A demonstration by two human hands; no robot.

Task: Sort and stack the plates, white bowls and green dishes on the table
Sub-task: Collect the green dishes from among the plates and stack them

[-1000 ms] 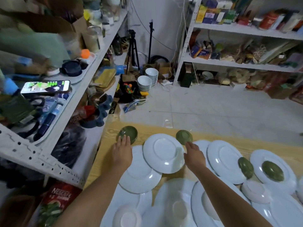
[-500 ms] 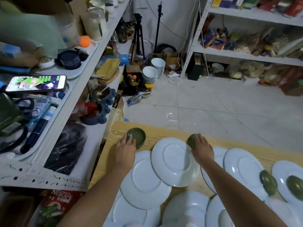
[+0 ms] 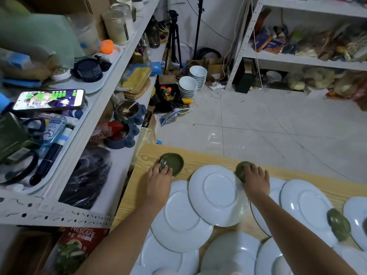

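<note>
Left hand [image 3: 160, 182]: fingers curled on near rim of upright green dish [image 3: 174, 162], 10 o'clock of central white plate [image 3: 217, 195]. Right hand [image 3: 257, 182]: fingers clamped over overturned green dish [image 3: 240, 171], 1 o'clock, leaning on plate rim. Paired grips probably serve to gather like dishes into one stack. Third green dish [image 3: 338, 225] lies at 4 o'clock, untouched.
</note>
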